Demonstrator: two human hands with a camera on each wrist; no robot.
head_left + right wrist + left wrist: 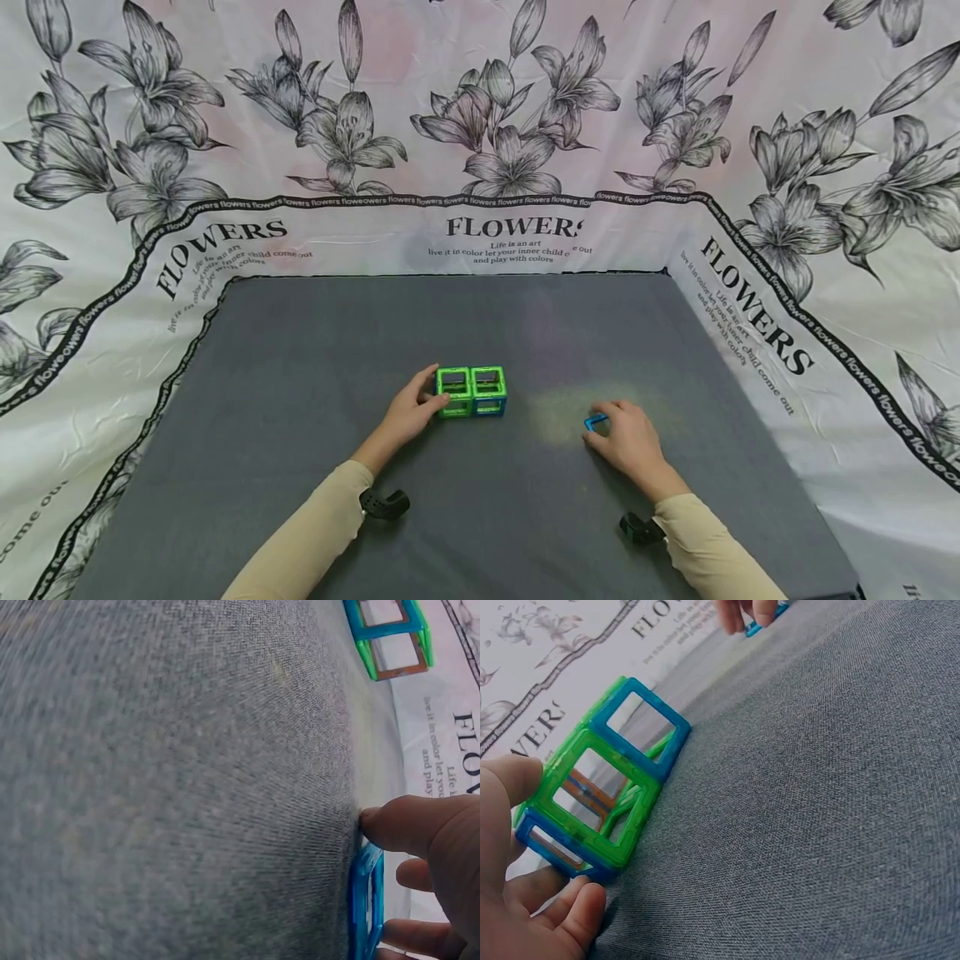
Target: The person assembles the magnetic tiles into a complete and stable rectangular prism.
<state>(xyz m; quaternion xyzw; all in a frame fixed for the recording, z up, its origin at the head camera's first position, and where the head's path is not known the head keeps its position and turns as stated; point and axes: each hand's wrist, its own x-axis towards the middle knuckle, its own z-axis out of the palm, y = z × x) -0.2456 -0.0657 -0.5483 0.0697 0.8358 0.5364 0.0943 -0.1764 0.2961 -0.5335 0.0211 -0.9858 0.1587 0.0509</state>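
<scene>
A two-cube block of magnetic tiles (471, 382) rests on the dark cloth, with green frames on top and green and blue ones on its front. My left hand (408, 410) grips its left end, thumb on the near side and fingers around the end. Orange frames show inside the block in the left wrist view, where a blue tile (673, 714) forms part of its near side. Further right, my right hand (628, 437) holds a blue magnetic tile (361, 900) between thumb and fingers, low at the cloth. Whether it is one tile or two stacked, I cannot tell.
A dark grey cloth (315, 333) covers the work surface. White flower-printed fabric (390, 237) rises behind it and along both sides. Black wrist devices sit on the left wrist (386, 504) and the right wrist (641, 528).
</scene>
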